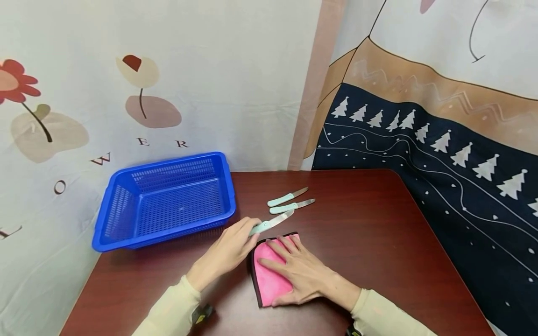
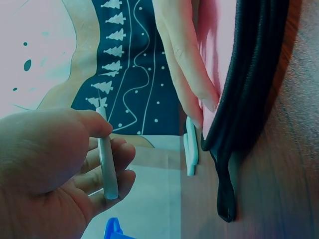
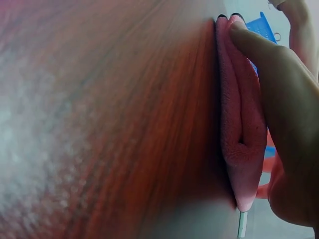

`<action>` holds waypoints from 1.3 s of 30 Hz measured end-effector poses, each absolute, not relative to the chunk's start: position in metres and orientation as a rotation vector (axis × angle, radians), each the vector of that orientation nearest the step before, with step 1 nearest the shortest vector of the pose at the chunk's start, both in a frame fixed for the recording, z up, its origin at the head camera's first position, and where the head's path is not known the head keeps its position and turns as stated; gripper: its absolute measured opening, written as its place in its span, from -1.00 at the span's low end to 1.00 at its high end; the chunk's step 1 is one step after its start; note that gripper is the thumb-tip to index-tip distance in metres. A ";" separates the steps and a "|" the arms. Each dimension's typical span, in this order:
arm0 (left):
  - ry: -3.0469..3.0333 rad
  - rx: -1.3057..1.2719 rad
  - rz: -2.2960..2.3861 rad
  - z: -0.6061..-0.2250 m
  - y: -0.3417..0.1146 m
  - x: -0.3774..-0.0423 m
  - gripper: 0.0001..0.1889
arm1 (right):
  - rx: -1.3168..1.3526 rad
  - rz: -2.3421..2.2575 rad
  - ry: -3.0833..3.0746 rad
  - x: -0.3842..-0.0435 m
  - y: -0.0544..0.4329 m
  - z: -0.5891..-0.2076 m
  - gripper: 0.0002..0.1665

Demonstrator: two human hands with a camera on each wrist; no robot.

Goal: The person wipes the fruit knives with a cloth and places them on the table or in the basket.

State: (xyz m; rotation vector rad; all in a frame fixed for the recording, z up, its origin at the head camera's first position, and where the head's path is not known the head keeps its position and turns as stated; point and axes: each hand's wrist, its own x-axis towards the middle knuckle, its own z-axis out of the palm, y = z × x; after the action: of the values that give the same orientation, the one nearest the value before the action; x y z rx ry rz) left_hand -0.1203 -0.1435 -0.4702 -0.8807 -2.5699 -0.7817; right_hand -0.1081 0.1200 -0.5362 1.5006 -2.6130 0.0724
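My left hand (image 1: 230, 247) grips a small knife (image 1: 271, 225) by its pale mint handle, the blade pointing up and to the right. In the left wrist view the handle (image 2: 106, 159) lies between thumb and fingers. My right hand (image 1: 303, 270) rests with spread fingers on a folded pink cloth (image 1: 269, 280) with a dark edging. The right wrist view shows the cloth's thick folded layers (image 3: 241, 104) under the palm. A dark loop (image 2: 226, 194) hangs from its edge in the left wrist view. Two similar knives (image 1: 280, 199) (image 1: 292, 206) lie side by side beyond the hands.
A blue perforated plastic basket (image 1: 164, 232) stands at the back left of the brown wooden table (image 1: 378, 242). Behind the table hang a white printed curtain (image 1: 252, 84) and a dark cloth with white trees (image 1: 441, 186).
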 end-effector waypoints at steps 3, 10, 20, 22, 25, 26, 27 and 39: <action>-2.578 -0.876 -0.787 -0.470 -0.146 -0.116 -0.76 | 1.486 0.062 -2.561 -0.109 0.118 -0.539 0.24; -2.615 -0.820 -0.824 -0.469 -0.150 -0.108 -0.77 | 1.439 0.033 -2.532 -0.105 0.115 -0.539 0.12; -2.594 -0.767 -0.842 -0.473 -0.154 -0.101 -0.71 | 1.468 0.046 -2.460 -0.095 0.115 -0.535 -0.16; -2.596 -0.762 -0.856 -0.474 -0.154 -0.100 -0.71 | 1.487 0.044 -2.441 -0.095 0.116 -0.534 -0.21; -2.599 -0.758 -0.882 -0.475 -0.154 -0.099 -0.70 | 1.509 0.035 -2.430 -0.095 0.117 -0.532 -0.23; -2.599 -0.757 -0.892 -0.476 -0.154 -0.098 -0.70 | 1.514 0.032 -2.432 -0.095 0.118 -0.531 -0.23; -2.596 -0.758 -0.898 -0.476 -0.155 -0.098 -0.70 | 1.517 0.030 -2.440 -0.096 0.119 -0.530 -0.22; -2.544 -0.733 -0.878 -0.482 -0.158 -0.094 -0.69 | 1.342 0.176 -2.521 -0.114 0.163 -0.516 -0.18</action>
State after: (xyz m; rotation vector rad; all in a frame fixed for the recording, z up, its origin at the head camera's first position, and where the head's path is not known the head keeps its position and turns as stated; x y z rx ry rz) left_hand -0.0936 -0.1577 -0.4817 -0.7327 -2.5440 -0.8783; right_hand -0.1142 0.1634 -0.5155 1.3421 -2.5211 0.1758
